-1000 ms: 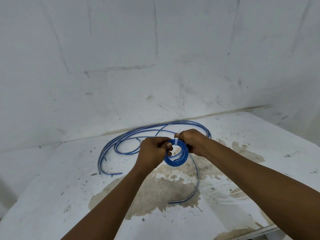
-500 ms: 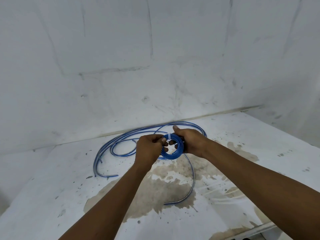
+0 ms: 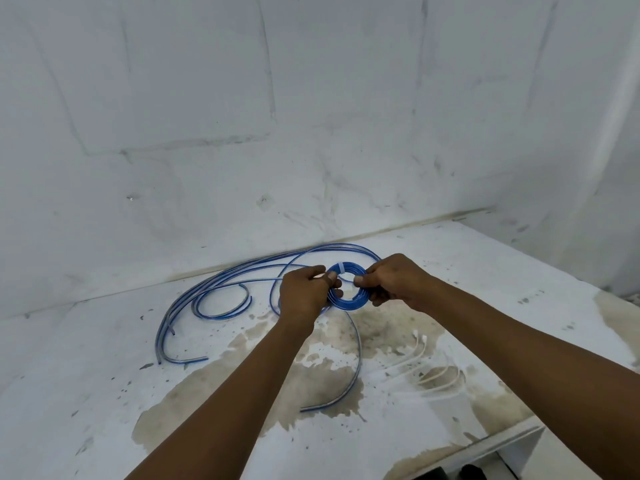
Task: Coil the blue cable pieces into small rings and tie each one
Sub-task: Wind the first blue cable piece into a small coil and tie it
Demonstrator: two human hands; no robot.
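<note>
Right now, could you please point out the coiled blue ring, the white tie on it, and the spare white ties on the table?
coiled blue ring (image 3: 349, 303): head view, lower arc.
white tie (image 3: 340, 267): head view, band over the ring's top.
spare white ties (image 3: 438, 377): head view, middle of the bundle.

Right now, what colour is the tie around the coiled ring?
White, on the blue ring; tie, head view.

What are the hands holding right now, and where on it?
Both grip the coiled blue cable ring: left hand on its left rim, right hand on its right rim.
</note>
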